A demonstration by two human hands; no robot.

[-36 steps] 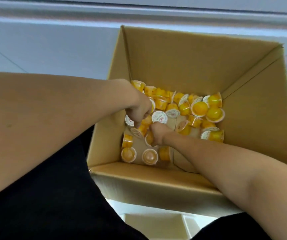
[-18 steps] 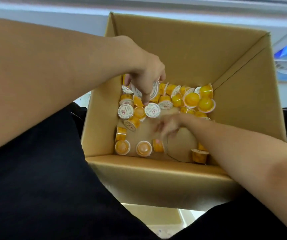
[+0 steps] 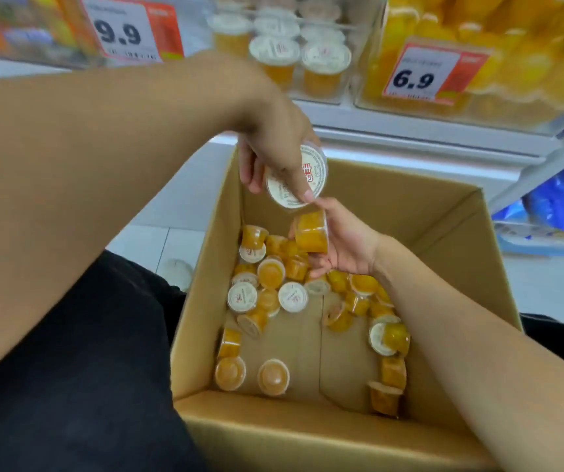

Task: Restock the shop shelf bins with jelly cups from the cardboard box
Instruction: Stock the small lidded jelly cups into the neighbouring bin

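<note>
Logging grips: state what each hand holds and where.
Left hand pinches a jelly cup by its rim, fingers across the lid. Right hand grips another cup round its side.

Jelly cups (image 3: pixel 270 272) lie scattered in the cardboard box (image 3: pixel 444 240), with shelf bins (image 3: pixel 321 97) behind it.

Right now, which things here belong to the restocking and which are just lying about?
Job: brown cardboard box; loose orange jelly cups; white-lidded cup in left hand; orange cup in right hand; clear shelf bin.

Lying about: blue packets; price tags.
</note>
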